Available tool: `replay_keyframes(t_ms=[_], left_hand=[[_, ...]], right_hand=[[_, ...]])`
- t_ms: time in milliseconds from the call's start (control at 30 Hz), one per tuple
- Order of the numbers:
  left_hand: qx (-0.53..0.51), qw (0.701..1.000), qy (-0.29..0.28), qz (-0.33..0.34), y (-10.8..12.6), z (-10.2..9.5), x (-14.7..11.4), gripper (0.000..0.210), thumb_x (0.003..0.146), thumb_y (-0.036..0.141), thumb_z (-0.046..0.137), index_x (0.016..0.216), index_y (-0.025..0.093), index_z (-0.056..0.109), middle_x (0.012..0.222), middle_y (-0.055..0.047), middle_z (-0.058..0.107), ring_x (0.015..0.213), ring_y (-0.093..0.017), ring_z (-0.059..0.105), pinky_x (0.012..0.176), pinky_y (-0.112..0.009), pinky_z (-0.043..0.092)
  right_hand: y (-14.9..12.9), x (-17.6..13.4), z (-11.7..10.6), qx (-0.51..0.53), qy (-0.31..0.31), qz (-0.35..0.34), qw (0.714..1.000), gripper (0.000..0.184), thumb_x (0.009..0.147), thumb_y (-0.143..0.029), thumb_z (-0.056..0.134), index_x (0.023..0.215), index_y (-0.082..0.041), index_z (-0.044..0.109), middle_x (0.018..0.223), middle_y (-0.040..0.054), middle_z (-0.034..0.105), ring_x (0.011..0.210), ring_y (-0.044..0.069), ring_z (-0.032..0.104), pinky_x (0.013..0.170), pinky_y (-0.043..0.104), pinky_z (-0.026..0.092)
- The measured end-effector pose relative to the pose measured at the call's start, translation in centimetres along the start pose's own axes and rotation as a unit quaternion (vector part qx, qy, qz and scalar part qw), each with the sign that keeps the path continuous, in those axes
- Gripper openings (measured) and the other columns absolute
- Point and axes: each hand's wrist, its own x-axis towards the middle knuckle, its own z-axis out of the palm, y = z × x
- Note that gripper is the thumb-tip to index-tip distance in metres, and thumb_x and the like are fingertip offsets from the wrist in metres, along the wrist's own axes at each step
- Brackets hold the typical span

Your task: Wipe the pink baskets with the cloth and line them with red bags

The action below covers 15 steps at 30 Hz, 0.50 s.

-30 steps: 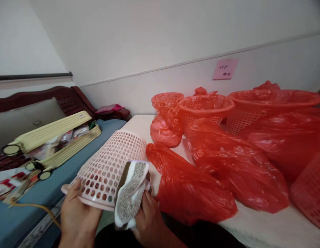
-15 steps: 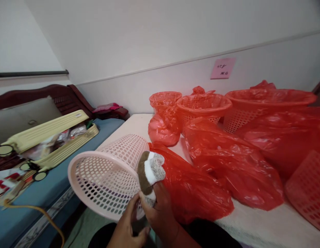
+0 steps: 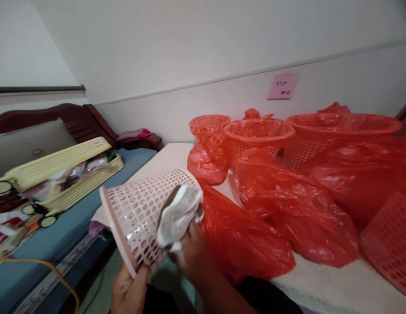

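My left hand (image 3: 129, 291) grips the rim of a pale pink perforated plastic basket (image 3: 137, 213), which lies tilted on its side with its mouth toward the lower left. My right hand (image 3: 191, 257) holds a grey, white and brown cloth (image 3: 178, 213) pressed against the basket's outer wall. Just right of the basket lies a crumpled red plastic bag (image 3: 245, 240) on the white table (image 3: 337, 288).
Several red-lined mesh baskets (image 3: 258, 133) and more red bags (image 3: 294, 209) crowd the table's back and right. A pink note (image 3: 283, 86) sticks on the wall. To the left is a blue-covered bed (image 3: 42, 257) with an open yellow case (image 3: 65, 174) and a yellow cable (image 3: 42, 264).
The basket has turned, its mouth now facing lower left instead of toward me. My left hand shifted to the rim's lower edge. The cloth moved across the basket's side.
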Motion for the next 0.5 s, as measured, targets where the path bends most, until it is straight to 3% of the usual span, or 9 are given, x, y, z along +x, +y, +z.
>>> replay_keyframes(t_ms=[100,200,300,400,500], left_hand=[[-0.1,0.992,0.046,-0.069,2.2,0.6,-0.9,0.047,0.06,0.034,0.082,0.104,0.019,0.073,0.087,-0.004,0.077,0.085,-0.026,0.071,0.073,-0.032,0.059],[-0.178,0.977,0.072,-0.093,4.7,1.6,-1.5,0.054,0.054,0.029,0.084,0.105,0.018,0.071,0.082,-0.004,0.076,0.078,-0.026,0.072,0.067,-0.034,0.06],[-0.196,0.972,0.11,-0.071,6.6,2.3,-1.1,0.041,0.062,0.028,0.079,0.102,0.019,0.072,0.082,-0.002,0.076,0.073,-0.021,0.071,0.068,-0.03,0.059],[-0.138,0.973,0.173,-0.068,7.3,2.2,0.1,0.022,0.072,0.028,0.072,0.092,0.017,0.073,0.079,-0.001,0.074,0.07,-0.017,0.068,0.071,-0.027,0.057],[-0.135,0.969,0.182,-0.099,7.3,1.8,1.5,0.02,0.076,0.027,0.07,0.095,0.019,0.073,0.08,0.0,0.073,0.072,-0.016,0.068,0.072,-0.026,0.057]], right_hand=[[3.4,1.1,-0.3,-0.039,0.046,0.112,0.992,0.045,0.081,-0.016,0.049,0.125,-0.013,0.055,0.114,0.0185,0.058,0.113,0.034,0.056,0.089,0.052,0.053],[3.4,0.9,-0.3,-0.041,0.072,0.146,0.986,0.039,0.084,-0.021,0.049,0.122,-0.015,0.057,0.109,0.0173,0.061,0.105,0.033,0.06,0.084,0.05,0.055],[-0.3,-0.9,0.4,-0.01,0.033,0.06,0.998,0.047,0.082,-0.024,0.05,0.129,-0.017,0.054,0.123,0.0186,0.057,0.116,0.035,0.055,0.091,0.053,0.052],[-4.6,-2.8,1.2,0.115,-0.069,-0.068,0.989,0.056,0.077,-0.021,0.051,0.133,-0.018,0.052,0.123,0.0157,0.06,0.115,0.03,0.057,0.094,0.045,0.052],[-6.0,-3.4,1.6,0.152,-0.119,-0.083,0.978,0.054,0.073,-0.019,0.054,0.128,-0.018,0.057,0.117,0.0138,0.063,0.109,0.027,0.06,0.092,0.041,0.053]])
